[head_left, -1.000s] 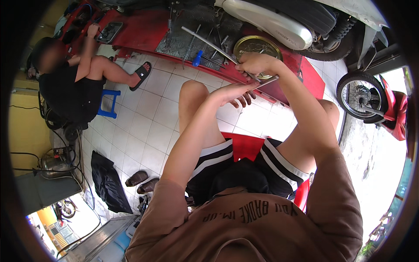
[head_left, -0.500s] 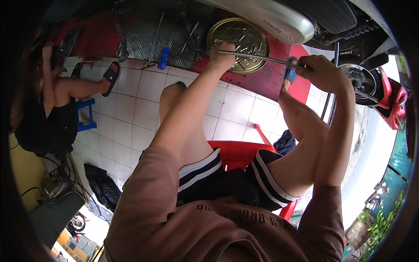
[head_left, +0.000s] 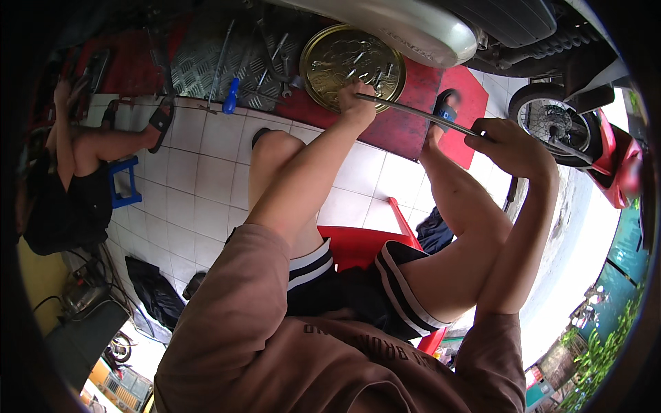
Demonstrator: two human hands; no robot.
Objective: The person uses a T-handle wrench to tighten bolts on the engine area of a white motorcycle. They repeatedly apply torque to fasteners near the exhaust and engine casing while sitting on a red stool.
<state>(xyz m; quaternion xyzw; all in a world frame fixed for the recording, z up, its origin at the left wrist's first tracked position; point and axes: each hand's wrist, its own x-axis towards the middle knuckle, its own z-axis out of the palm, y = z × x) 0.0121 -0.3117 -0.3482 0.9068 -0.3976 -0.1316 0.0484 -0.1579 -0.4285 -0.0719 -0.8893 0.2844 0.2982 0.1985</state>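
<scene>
A long silver metal rod (head_left: 423, 114) slants down to the right in front of me, with a hand at each end. My left hand (head_left: 354, 107) is closed round its left end, over the lower edge of a gold round tray (head_left: 319, 62) holding small metal parts. Closed on the rod's right end, my right hand (head_left: 513, 148) is above my right leg. Left of the tray, a blue-handled screwdriver (head_left: 231, 100), wrenches (head_left: 286, 86) and rods lie on a grey patterned metal plate (head_left: 193, 69).
The red bench (head_left: 423, 86) sits under a silver motorbike cover (head_left: 423, 34). A red motorbike (head_left: 613, 175) stands right. A co-worker (head_left: 58, 206) sits left beside a blue stool (head_left: 124, 193). I am on a red plastic chair (head_left: 351, 234); black cloth (head_left: 151, 289) lies on the tiles.
My hands, close together a second ago, are now apart along the rod, the right one further right. Since half a second ago, the rod's right end has dropped.
</scene>
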